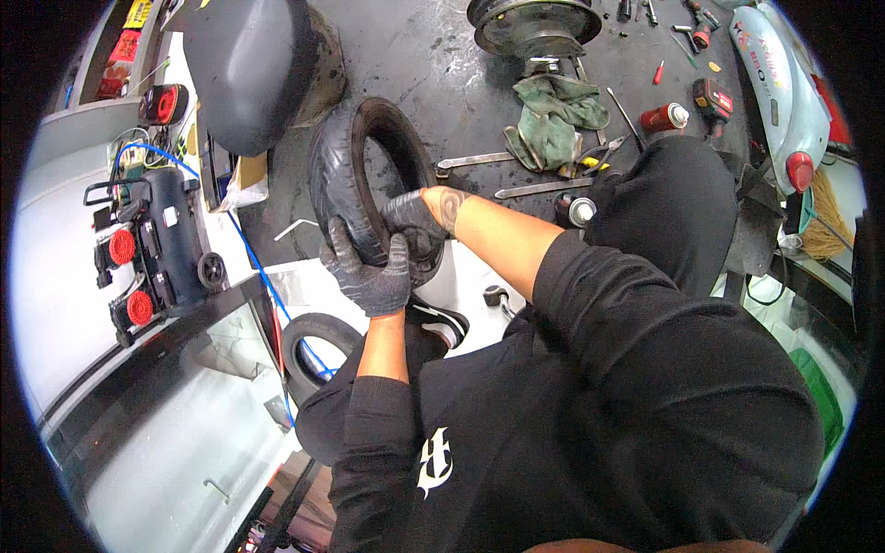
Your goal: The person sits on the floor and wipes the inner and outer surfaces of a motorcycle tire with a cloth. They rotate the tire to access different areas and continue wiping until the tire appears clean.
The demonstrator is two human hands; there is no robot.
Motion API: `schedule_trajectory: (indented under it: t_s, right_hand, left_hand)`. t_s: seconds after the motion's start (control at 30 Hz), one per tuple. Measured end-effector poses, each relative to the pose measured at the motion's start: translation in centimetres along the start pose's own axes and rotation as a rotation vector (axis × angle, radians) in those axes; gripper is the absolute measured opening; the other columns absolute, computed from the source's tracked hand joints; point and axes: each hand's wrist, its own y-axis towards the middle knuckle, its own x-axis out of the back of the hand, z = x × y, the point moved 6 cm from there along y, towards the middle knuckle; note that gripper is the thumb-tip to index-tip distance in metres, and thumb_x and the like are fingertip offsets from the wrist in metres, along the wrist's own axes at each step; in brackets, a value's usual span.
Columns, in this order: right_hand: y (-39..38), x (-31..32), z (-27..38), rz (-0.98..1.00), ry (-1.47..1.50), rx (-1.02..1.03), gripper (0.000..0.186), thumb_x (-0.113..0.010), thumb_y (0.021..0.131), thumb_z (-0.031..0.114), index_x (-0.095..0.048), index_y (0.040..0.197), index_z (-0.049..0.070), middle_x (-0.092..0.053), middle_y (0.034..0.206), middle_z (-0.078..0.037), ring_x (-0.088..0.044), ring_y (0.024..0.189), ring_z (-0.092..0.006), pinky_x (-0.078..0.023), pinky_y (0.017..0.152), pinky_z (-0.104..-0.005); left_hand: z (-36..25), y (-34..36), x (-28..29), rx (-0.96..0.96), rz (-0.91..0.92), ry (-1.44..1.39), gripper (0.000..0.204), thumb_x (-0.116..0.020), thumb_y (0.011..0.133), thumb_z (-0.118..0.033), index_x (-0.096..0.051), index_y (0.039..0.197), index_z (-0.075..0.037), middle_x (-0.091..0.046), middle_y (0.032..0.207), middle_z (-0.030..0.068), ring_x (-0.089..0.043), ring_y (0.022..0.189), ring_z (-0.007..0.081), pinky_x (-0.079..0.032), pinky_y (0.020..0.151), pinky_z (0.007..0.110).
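Note:
A black scooter tyre (pixel 334 175) stands on edge in front of me, tilted, with no rim in it. My left hand (pixel 371 276), in a dark grey work glove, is closed on its near edge, fingers on the tread and thumb towards the opening. My right hand (pixel 413 214), also gloved, reaches from the right into the tyre's hollow near its lower side. Its fingers are hidden in there, so their grip cannot be made out. Beyond the tyre, to the right, lie a flat steel lever (pixel 475 160) and a pair of green cloth gloves (pixel 553 120).
A wheel rim (pixel 535 32) stands at the far side. Right of me lie pliers (pixel 604 152), a red spray can (pixel 666 117) and a cordless driver (pixel 713 98). Left are a bulky black seat (pixel 249 74), an air compressor (pixel 171 230) and a blue hose (pixel 253 253). Another tyre (pixel 297 355) lies nearby.

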Motion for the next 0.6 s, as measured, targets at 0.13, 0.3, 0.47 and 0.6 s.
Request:
schedule_trajectory:
  t_s: [0.13, 0.3, 0.47, 0.6]
  right_hand:
    - [-1.2, -0.3, 2.3, -0.014, 0.141, 0.073, 0.029, -0.06, 0.098, 0.037, -0.071, 0.116, 0.018, -0.072, 0.1, -0.005, -0.065, 0.091, -0.0276, -0.053, 0.081, -0.0454]
    - [-1.2, -0.5, 4.5, -0.043, -0.034, 0.157, 0.028, -0.058, 0.099, 0.039, -0.071, 0.11, 0.016, -0.071, 0.094, -0.006, -0.064, 0.084, -0.0271, -0.053, 0.077, -0.0445]
    - [-1.4, 9.0, 6.7, -0.361, -0.351, 0.195, 0.03, -0.056, 0.099, 0.04, -0.072, 0.104, 0.015, -0.07, 0.088, -0.006, -0.063, 0.077, -0.0266, -0.052, 0.073, -0.0435]
    - [-4.3, 18.3, 9.5, -0.523, -0.491, 0.444, 0.033, -0.054, 0.1, 0.041, -0.073, 0.099, 0.013, -0.069, 0.083, -0.007, -0.062, 0.072, -0.0262, -0.052, 0.07, -0.0427]
  left_hand:
    - [0.2, -0.2, 0.6, -0.037, 0.001, -0.01, 0.098, -0.09, 0.069, -0.041, -0.049, 0.152, -0.01, -0.052, 0.136, 0.0323, -0.055, 0.123, 0.0505, -0.044, 0.107, 0.057]
    - [1.2, -0.8, 0.5, -0.013, 0.011, -0.025, 0.098, -0.09, 0.069, -0.04, -0.048, 0.152, -0.011, -0.053, 0.136, 0.0328, -0.056, 0.123, 0.0505, -0.046, 0.106, 0.056]
    - [1.3, -2.1, 0.6, 0.0, 0.059, -0.076, 0.097, -0.089, 0.07, -0.041, -0.047, 0.152, -0.01, -0.052, 0.141, 0.0315, -0.056, 0.127, 0.0488, -0.046, 0.108, 0.054]
    - [1.2, -0.7, 2.1, -0.014, -0.008, -0.096, 0.1, -0.088, 0.072, -0.036, -0.041, 0.154, -0.004, -0.049, 0.147, 0.0283, -0.05, 0.134, 0.0463, -0.04, 0.115, 0.051]
